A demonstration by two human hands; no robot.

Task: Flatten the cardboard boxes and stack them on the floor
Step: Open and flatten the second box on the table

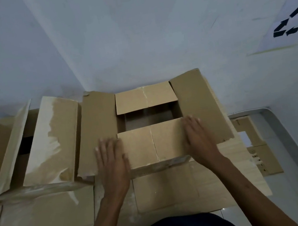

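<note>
While the brown cardboard box (150, 124) stands open at twelve o'clock, my left hand (111, 157) and right hand (198, 136) lie flat, fingers spread, on its smooth near flap (152, 143).

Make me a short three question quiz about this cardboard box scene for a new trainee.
1. True or false: the brown cardboard box under the hands has its top flaps open.
2. Which hand lies flat at the near flap's left edge?
3. Multiple choice: the paper sheet with the black recycling symbol is taped on A) the wall, B) the box, C) the floor.

Key: 1 true. 2 the left hand; the right hand lies flat opposite. 3 A.
</note>
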